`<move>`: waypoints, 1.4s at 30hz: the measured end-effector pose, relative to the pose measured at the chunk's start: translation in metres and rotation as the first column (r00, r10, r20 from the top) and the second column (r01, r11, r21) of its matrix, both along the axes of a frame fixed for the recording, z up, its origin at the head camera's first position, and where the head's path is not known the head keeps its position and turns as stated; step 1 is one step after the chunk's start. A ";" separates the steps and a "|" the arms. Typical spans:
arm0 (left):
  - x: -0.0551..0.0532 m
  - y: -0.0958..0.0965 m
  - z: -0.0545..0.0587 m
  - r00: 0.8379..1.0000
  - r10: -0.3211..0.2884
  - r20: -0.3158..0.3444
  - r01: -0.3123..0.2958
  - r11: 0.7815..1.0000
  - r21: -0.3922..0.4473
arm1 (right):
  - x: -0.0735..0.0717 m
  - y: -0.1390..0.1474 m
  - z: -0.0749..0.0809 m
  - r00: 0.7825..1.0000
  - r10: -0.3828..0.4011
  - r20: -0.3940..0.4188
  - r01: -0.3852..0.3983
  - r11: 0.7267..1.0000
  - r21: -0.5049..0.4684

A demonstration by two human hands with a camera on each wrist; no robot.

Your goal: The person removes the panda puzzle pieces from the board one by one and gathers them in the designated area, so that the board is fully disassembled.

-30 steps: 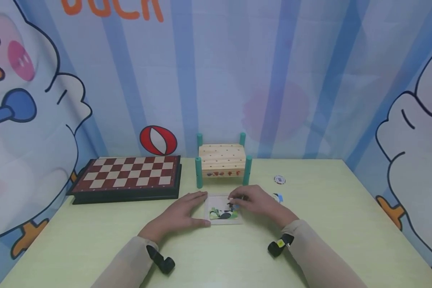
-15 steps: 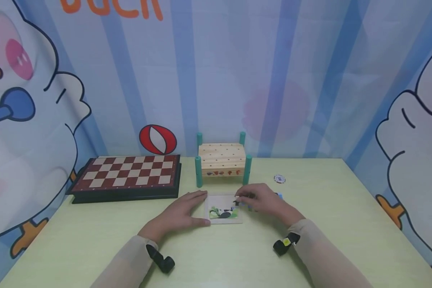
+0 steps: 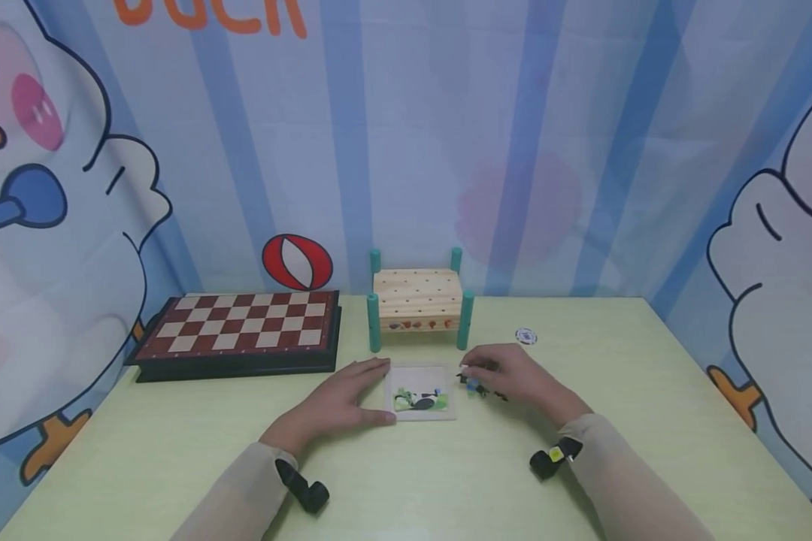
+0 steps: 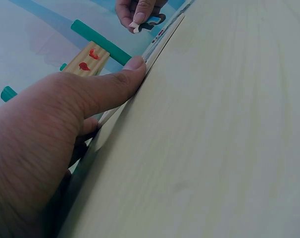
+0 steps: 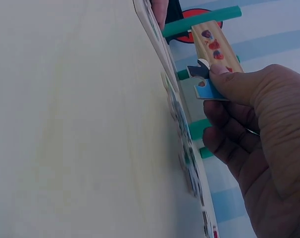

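Observation:
A square puzzle tray (image 3: 422, 373) lies on the table with joined green, white and black pieces along its lower part. My left hand (image 3: 334, 402) rests at the tray's left side, fingers extended, thumb at the near corner and fingertips at the far one. In the left wrist view the left thumb (image 4: 115, 87) touches the tray's edge. Just right of the tray, my right hand (image 3: 517, 379) pinches a puzzle piece (image 5: 208, 90), blue, dark and white, between thumb and fingers, raised above the table. Several loose puzzle pieces (image 3: 479, 389) lie beneath this hand, partly hidden.
Behind the tray stands a small wooden peg stand (image 3: 417, 294) with green posts. A chessboard box (image 3: 237, 330) is at the back left. One round chip (image 3: 525, 336) lies to the right of the stand. A printed curtain (image 3: 419, 150) closes off the back of the table (image 3: 406, 481).
My right hand has moved right, off the tray to just beside it, carrying the puzzle piece along. The left hand and the tray have stayed in place.

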State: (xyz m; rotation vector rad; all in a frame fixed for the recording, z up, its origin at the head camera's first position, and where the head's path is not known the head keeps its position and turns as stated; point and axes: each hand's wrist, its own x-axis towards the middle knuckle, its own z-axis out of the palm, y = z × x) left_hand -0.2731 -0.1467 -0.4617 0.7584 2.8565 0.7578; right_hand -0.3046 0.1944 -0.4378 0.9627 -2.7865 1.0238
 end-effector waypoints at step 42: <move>-0.002 0.000 -0.002 1.000 -0.006 -0.001 0.006 1.000 -0.010 | 0.016 0.092 -0.010 0.985 -0.125 0.118 0.122 0.992 0.028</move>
